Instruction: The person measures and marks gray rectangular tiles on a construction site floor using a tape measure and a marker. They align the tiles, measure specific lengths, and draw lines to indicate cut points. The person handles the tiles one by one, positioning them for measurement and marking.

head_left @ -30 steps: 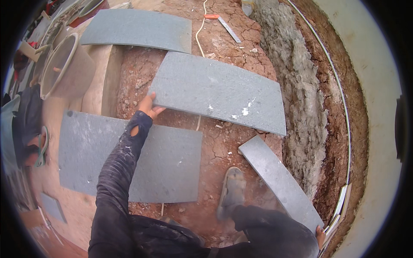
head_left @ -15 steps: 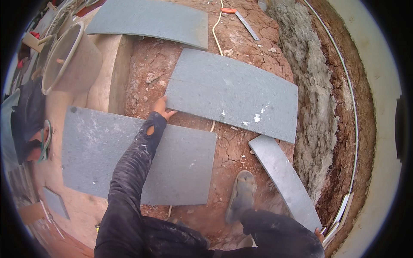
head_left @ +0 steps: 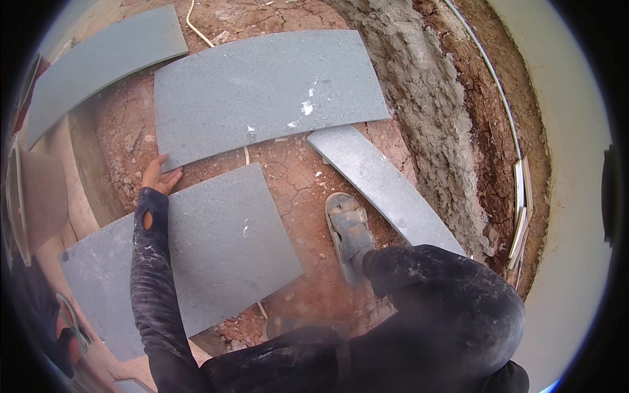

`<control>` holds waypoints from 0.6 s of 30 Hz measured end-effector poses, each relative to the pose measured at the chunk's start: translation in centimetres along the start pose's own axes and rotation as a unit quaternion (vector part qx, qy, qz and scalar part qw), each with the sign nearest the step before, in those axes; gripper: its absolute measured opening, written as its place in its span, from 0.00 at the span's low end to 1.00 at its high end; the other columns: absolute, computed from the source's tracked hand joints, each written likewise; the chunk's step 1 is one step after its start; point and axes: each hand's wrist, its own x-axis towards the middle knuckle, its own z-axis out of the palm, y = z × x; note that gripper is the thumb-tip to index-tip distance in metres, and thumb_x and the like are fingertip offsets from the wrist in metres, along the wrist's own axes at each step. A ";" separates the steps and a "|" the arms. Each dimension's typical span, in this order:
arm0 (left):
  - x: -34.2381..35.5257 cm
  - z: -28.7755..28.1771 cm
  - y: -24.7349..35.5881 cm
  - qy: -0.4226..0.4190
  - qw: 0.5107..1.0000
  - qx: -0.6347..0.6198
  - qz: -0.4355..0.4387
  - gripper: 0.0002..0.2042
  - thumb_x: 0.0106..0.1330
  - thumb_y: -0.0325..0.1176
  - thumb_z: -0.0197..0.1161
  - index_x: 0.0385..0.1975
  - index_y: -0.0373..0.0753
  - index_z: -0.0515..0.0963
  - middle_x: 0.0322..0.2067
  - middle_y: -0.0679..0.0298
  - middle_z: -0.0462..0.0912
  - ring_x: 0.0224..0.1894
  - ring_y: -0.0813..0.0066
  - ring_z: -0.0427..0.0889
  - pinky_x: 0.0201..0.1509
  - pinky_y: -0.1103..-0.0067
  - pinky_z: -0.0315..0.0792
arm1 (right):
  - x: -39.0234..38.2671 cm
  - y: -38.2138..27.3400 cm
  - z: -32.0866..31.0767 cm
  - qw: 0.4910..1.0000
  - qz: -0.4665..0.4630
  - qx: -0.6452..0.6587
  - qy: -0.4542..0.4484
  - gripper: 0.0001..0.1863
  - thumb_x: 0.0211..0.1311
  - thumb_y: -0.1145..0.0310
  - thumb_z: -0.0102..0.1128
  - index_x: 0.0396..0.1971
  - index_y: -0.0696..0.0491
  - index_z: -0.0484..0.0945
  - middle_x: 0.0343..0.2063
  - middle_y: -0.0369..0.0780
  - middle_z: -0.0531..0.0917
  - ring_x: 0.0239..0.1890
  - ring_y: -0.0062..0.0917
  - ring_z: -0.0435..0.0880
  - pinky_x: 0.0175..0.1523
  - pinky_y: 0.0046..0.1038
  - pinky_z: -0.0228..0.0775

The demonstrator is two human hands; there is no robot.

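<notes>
My left hand is at the near-left corner of a large grey stone slab, its fingers closed on the edge. White splashes mark the top of this slab near its front edge. Under my left forearm lies a second grey slab, flat and close to me. A narrow grey stone strip slants from the big slab's front edge toward my right knee, which hides its near end. My right hand is out of sight.
Another grey slab lies at the far left, above a bucket. My sandalled foot stands on cracked red soil between the near slab and the strip. A rough cement ridge, a thin pipe and a pale wall run along the right.
The view has turned, so the slabs appear farther left and rotated. My left hand stays at the same slab corner. My right hand, earlier at the strip's near end, has gone from view.
</notes>
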 end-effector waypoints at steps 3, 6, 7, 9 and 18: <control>1.3 -0.9 0.6 0.008 0.998 0.061 -0.021 0.34 0.66 0.42 0.60 0.66 0.33 0.54 0.52 0.38 0.71 0.50 0.48 0.78 0.54 0.61 0.76 | 1.8 0.9 3.8 0.999 0.012 -0.015 -0.025 0.22 0.61 0.68 0.60 0.52 0.62 0.69 0.40 0.42 0.80 0.40 0.28 0.79 0.48 0.32 0.70; 2.7 -0.5 0.5 -0.010 0.981 0.192 -0.025 0.38 0.64 0.48 0.62 0.66 0.32 0.54 0.51 0.38 0.72 0.48 0.50 0.79 0.50 0.63 0.78 | 2.8 1.4 6.7 0.999 0.019 -0.040 -0.032 0.21 0.61 0.67 0.60 0.51 0.62 0.70 0.39 0.42 0.80 0.39 0.28 0.79 0.47 0.32 0.70; 2.8 -1.1 0.7 -0.011 0.970 0.242 -0.023 0.39 0.63 0.51 0.62 0.66 0.31 0.54 0.50 0.38 0.72 0.47 0.50 0.80 0.49 0.63 0.79 | 3.6 1.2 8.0 0.998 0.016 -0.052 -0.041 0.21 0.61 0.67 0.60 0.50 0.62 0.70 0.39 0.42 0.80 0.39 0.28 0.79 0.47 0.32 0.70; 2.4 -2.0 1.7 -0.037 0.920 0.389 0.020 0.42 0.61 0.60 0.59 0.62 0.27 0.59 0.46 0.43 0.76 0.43 0.53 0.82 0.43 0.66 0.80 | 5.2 0.7 10.8 0.995 0.010 -0.081 -0.057 0.21 0.61 0.66 0.60 0.50 0.62 0.70 0.39 0.42 0.80 0.38 0.27 0.79 0.46 0.32 0.70; 8.2 -6.1 5.4 -0.037 0.738 0.666 0.101 0.34 0.60 0.68 0.53 0.12 0.39 0.72 0.10 0.69 0.66 0.13 0.83 0.66 0.18 0.79 0.60 | 12.3 2.8 21.4 0.981 0.006 -0.153 -0.119 0.19 0.61 0.64 0.60 0.46 0.62 0.72 0.36 0.41 0.80 0.36 0.26 0.78 0.44 0.31 0.70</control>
